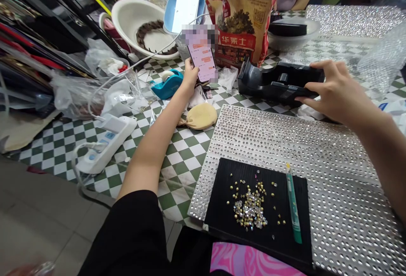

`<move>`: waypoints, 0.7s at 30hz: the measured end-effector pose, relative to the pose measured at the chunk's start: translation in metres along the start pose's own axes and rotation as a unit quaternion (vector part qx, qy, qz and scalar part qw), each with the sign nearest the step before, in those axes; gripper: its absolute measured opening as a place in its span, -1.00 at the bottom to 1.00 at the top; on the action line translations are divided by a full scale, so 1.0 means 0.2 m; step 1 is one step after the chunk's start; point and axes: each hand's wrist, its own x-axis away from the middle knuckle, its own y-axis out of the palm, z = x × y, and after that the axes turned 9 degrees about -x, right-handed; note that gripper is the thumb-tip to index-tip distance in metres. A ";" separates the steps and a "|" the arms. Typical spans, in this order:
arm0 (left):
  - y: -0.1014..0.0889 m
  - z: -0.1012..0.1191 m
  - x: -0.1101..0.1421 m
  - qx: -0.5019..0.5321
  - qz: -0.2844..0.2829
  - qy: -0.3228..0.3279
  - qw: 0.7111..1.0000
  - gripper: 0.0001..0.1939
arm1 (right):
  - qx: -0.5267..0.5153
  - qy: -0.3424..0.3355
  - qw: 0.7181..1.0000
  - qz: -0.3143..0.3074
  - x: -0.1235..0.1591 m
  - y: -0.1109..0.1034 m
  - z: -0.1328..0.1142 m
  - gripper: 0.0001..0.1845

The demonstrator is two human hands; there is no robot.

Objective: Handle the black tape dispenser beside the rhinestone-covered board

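My left hand (190,75) holds a smartphone (202,58) upright, its screen lit with a chat. My right hand (338,94) grips the end of a black plastic device (279,82), which rests on the checkered table. In front of me lies a sheet studded with rhinestones (285,149). A black board (253,221) sits on it, carrying a loose pile of gold and clear rhinestones (249,204). A green pick-up pen (293,206) lies on the board beside the pile, away from both hands.
A white power strip (106,143) and a teal tape dispenser (168,83) sit on the green-checkered tablecloth (184,157). A beige pouch (201,116) lies near my left forearm. Behind stand a printed paper sack (237,18) and a white basin (136,22). Shelving and plastic bags crowd the left.
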 end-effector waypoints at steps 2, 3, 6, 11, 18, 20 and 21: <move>0.00 0.05 0.03 -0.014 -0.010 -0.044 0.999 -0.38 | 0.010 -0.005 1.000 -0.005 0.00 0.00 0.00 -0.65; 0.00 0.07 0.04 -0.021 -0.019 -0.049 0.998 -0.32 | 0.014 -0.011 1.000 -0.007 0.00 0.00 0.00 -0.64; 0.00 0.12 0.09 -0.047 -0.051 -0.022 0.997 -0.18 | 0.015 -0.021 1.000 -0.005 0.00 0.00 0.00 -0.63; -0.01 0.13 0.09 -0.044 -0.044 -0.030 0.998 -0.30 | 0.019 -0.019 1.000 0.004 0.00 0.00 0.00 -0.62; 0.02 0.09 0.02 0.026 0.000 -0.094 0.995 -0.54 | 0.047 -0.038 0.998 -0.002 0.00 -0.01 -0.01 -0.62; 0.02 0.10 0.04 0.045 0.008 -0.090 0.995 -0.61 | 0.067 -0.040 0.997 -0.007 0.00 -0.01 -0.02 -0.62; 0.02 0.11 0.06 0.051 0.010 -0.086 0.995 -0.64 | 0.079 -0.041 0.996 -0.011 0.00 -0.02 -0.03 -0.61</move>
